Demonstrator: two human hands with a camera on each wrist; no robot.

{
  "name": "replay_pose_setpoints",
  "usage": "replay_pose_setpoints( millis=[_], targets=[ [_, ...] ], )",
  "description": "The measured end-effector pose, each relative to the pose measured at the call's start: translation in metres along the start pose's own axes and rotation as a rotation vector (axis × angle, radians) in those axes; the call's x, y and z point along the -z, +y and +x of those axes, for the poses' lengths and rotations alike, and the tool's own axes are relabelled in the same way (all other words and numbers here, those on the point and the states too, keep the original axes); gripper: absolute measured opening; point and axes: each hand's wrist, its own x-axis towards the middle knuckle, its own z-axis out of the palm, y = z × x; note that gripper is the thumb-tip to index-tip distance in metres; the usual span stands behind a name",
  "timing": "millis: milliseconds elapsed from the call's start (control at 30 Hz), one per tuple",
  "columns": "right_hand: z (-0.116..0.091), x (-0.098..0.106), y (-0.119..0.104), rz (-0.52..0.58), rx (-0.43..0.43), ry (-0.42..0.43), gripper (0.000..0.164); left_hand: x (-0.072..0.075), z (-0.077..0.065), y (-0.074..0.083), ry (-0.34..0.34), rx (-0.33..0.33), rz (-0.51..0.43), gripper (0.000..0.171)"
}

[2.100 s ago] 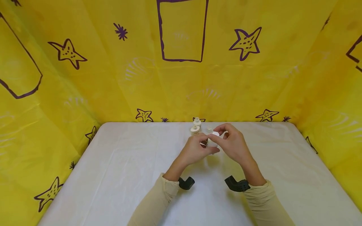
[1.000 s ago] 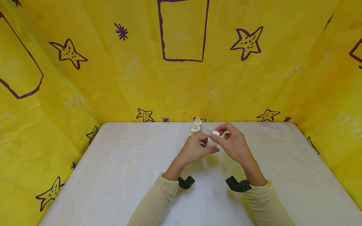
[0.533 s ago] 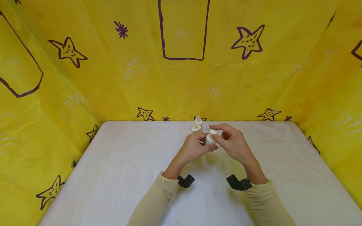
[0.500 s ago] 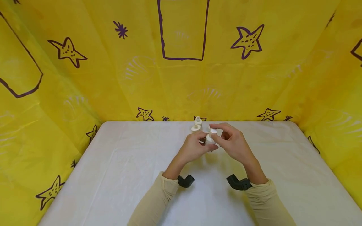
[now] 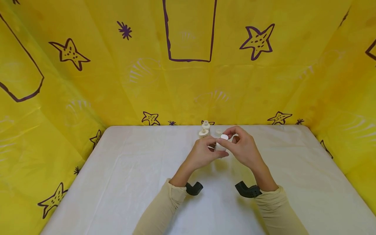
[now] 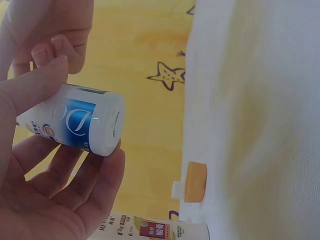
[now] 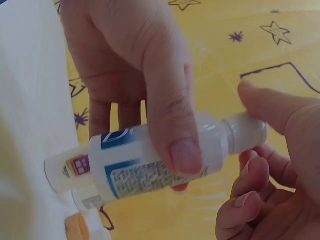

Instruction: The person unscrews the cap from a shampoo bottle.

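In my left hand [image 5: 202, 153] I hold a small white plastic bottle [image 7: 155, 155] with a blue label, the thumb on one side and the fingers on the other. The left wrist view shows the bottle's base and printed label [image 6: 75, 120], raised off the table. The thumb and fingers of my right hand [image 5: 241, 145] pinch the white cap [image 7: 247, 131] at the bottle's neck. Part of the neck shows below the cap in the right wrist view. Fingers cover much of the bottle in the head view.
Two white uncapped bottles, one nearer [image 5: 203, 133] and one behind [image 5: 206, 125], stand at the back of the white table [image 5: 141, 182]. A small orange-and-white piece [image 6: 195, 181] rests beside them. A yellow patterned curtain [image 5: 188, 85] rises behind the table.
Half a second ago the cap was farther up and left, with more of the bottle's shoulder showing. Now it has shifted right, and the bottle has moved slightly right too.
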Motion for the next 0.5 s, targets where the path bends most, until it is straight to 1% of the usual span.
replay_pose_setpoints(
  millis=[133, 333, 500],
  targets=[
    [-0.0016, 0.0021, -0.0007, -0.012, 0.006, -0.01, 0.028, -0.0007, 0.0008, 0.0004, -0.011, 0.009, -0.026, 0.024],
    [-0.0033, 0.005, -0.0042, 0.029, -0.001, -0.05, 0.028, -0.0002, 0.0015, -0.0007, -0.019, 0.034, -0.06, 0.028],
    [-0.0028, 0.0051, -0.0049, 0.037, 0.008, -0.058, 0.034, -0.0011, 0.0013, -0.0037, -0.012, 0.042, -0.083, 0.028]
  ],
)
